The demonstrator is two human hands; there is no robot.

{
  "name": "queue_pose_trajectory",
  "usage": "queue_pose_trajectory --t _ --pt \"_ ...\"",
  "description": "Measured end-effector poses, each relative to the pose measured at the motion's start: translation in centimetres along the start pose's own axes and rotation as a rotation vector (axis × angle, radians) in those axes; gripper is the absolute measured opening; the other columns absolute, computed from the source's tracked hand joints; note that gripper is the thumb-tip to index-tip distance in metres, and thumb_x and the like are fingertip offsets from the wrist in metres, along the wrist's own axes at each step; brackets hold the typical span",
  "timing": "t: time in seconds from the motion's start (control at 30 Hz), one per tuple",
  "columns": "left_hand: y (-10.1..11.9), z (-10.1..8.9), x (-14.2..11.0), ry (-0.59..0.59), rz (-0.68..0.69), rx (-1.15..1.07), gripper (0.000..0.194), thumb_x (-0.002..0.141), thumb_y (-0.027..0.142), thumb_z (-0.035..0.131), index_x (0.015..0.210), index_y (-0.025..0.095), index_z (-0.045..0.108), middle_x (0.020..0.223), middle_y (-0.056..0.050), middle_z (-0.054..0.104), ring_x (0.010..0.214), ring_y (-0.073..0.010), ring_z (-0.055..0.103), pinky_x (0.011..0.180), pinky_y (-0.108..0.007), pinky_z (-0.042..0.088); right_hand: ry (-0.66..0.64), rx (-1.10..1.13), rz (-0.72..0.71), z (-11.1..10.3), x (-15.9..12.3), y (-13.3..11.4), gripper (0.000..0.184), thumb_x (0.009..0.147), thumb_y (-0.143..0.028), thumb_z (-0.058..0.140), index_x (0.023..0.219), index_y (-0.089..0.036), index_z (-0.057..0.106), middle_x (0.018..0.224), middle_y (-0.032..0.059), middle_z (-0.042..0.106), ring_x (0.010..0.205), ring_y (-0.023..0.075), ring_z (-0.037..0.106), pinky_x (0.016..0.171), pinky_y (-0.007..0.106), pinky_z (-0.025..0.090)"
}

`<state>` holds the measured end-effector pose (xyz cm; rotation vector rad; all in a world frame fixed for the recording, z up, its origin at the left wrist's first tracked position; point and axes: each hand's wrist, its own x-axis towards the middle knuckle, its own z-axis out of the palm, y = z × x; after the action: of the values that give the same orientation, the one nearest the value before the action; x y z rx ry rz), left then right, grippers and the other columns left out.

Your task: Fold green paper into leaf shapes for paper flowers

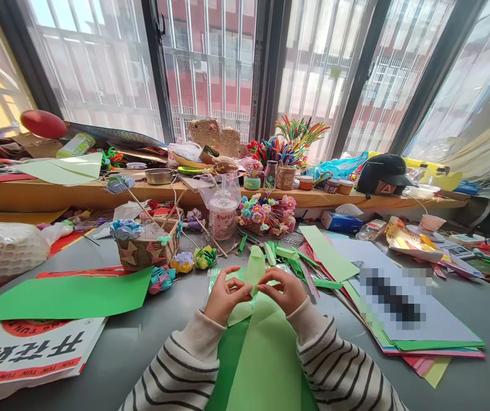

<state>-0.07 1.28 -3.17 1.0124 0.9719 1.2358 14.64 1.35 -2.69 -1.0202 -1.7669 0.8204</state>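
Between my two hands is a small piece of light green paper (255, 265), held upright and curved or folded. My left hand (228, 294) pinches its lower left edge between thumb and fingers. From the other side, my right hand (282, 290) pinches the lower right edge. Below the hands lies a long light green paper strip (266, 359), on top of a darker green sheet (223, 377). Folded green paper pieces (287, 254) are scattered just beyond my hands.
On the left are a basket with paper flowers (142, 251), a green sheet (65, 297) and a printed bag (35, 348). Stacked coloured paper (433, 319) lies on the right. A lidded cup (222, 217) stands ahead; a black cap (384, 174) sits on the window ledge.
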Motion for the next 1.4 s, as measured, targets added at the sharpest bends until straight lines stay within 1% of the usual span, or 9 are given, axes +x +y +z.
queue_pose_trajectory --t 0.2,0.33,0.4,0.57,0.73,0.93,1.2,1.4 --pt "-0.3 0.0 0.1 -0.004 -0.027 -0.031 0.056 0.045 0.022 0.070 0.090 0.017 0.037 0.047 0.010 0.046 0.047 -0.0090 0.053 0.053 -0.027 0.049 0.046 0.103 0.088 0.7 -0.1 0.1 0.013 0.065 -0.029 0.053 0.067 -0.016 0.053 0.065 0.0020 0.052 0.058 0.0113 0.052 0.051 0.023 0.046" --pt "-0.3 -0.1 0.1 -0.008 -0.058 -0.039 0.057 0.044 0.022 0.071 0.090 0.017 0.037 0.049 0.010 0.046 0.049 -0.0103 0.055 0.055 -0.028 0.049 0.081 0.128 0.101 0.9 -0.2 0.2 0.016 0.064 -0.031 0.053 0.066 -0.016 0.052 0.061 0.0017 0.054 0.054 0.0119 0.053 0.050 0.024 0.046" --pt "-0.2 0.0 0.1 -0.032 -0.074 -0.038 0.057 0.045 0.023 0.070 0.090 0.017 0.037 0.050 0.009 0.048 0.049 -0.0112 0.056 0.056 -0.029 0.048 0.091 0.134 0.102 0.9 -0.2 0.2 0.016 0.065 -0.031 0.053 0.066 -0.016 0.052 0.060 0.0017 0.054 0.053 0.0121 0.053 0.049 0.024 0.046" --pt "-0.2 0.1 0.0 -0.065 -0.084 -0.015 0.054 0.046 0.024 0.069 0.088 0.017 0.036 0.051 0.007 0.052 0.053 -0.0135 0.058 0.055 -0.029 0.048 0.104 0.076 0.081 1.0 -0.3 0.0 0.012 0.067 -0.028 0.050 0.065 -0.016 0.051 0.057 0.0011 0.054 0.051 0.0118 0.054 0.047 0.023 0.045" --pt "-0.2 0.2 0.0 -0.058 -0.084 0.031 0.057 0.043 0.022 0.071 0.088 0.017 0.037 0.046 0.009 0.050 0.054 -0.0166 0.060 0.054 -0.030 0.048 0.118 -0.017 0.037 1.1 -0.4 -0.1 0.009 0.068 -0.026 0.049 0.064 -0.018 0.052 0.057 0.0006 0.053 0.051 0.0113 0.052 0.047 0.022 0.044" --pt "0.0 0.2 -0.2 -0.105 -0.120 0.061 0.057 0.044 0.023 0.070 0.088 0.018 0.035 0.044 0.011 0.048 0.053 -0.0186 0.061 0.055 -0.031 0.048 0.128 -0.106 0.009 1.3 -0.6 -0.2 0.009 0.068 -0.023 0.046 0.064 -0.018 0.051 0.058 0.0013 0.053 0.052 0.0121 0.051 0.046 0.023 0.042" --pt "-0.1 -0.1 0.1 -0.127 -0.124 0.063 0.056 0.045 0.020 0.070 0.088 0.018 0.034 0.045 0.011 0.048 0.055 -0.0173 0.061 0.056 -0.030 0.049 0.138 -0.109 0.010 1.8 -0.5 -0.3 0.008 0.069 -0.021 0.044 0.063 -0.018 0.048 0.057 0.0006 0.051 0.049 0.0117 0.050 0.045 0.023 0.041" --pt "-0.2 -0.2 0.0 -0.118 -0.110 0.051 0.055 0.045 0.021 0.070 0.088 0.017 0.035 0.045 0.010 0.048 0.055 -0.0159 0.060 0.056 -0.030 0.048 0.133 -0.093 0.028 1.7 -0.6 -0.4 0.008 0.069 -0.021 0.044 0.064 -0.018 0.048 0.059 0.0015 0.051 0.049 0.0117 0.050 0.045 0.023 0.042"
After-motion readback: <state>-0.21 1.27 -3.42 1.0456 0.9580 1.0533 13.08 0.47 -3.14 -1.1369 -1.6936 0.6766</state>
